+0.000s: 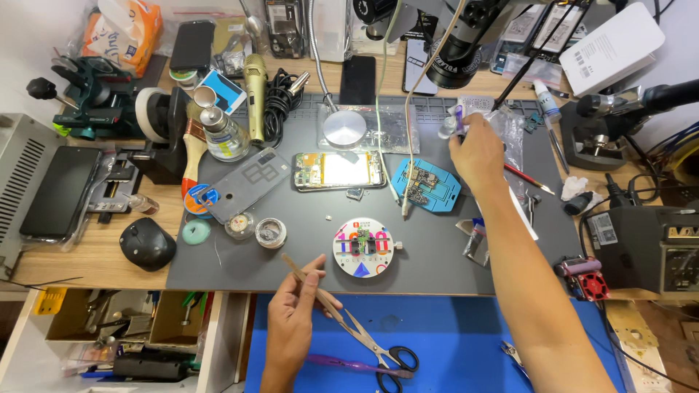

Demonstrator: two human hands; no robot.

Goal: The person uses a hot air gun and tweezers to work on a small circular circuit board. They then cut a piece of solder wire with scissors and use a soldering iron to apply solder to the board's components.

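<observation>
My left hand (295,320) holds a thin brown stick (302,277) near the front edge of the grey work mat (306,233). Its tip points up and left, towards two small round jars (271,232). My right hand (475,153) reaches to the far right of the mat and grips a small clear bottle with a purple cap (453,122). Between the hands sits a round white holder (363,247) with a small circuit board clamped on it. An opened phone (339,171) and a blue board fixture (427,185) lie further back.
Scissors (378,349) and a purple tool lie on the blue pad by my left wrist. A microscope head (455,51) hangs above the mat. A black mouse (147,244), tape rolls and a glass bottle (222,135) stand at the left; soldering equipment (648,247) stands at the right.
</observation>
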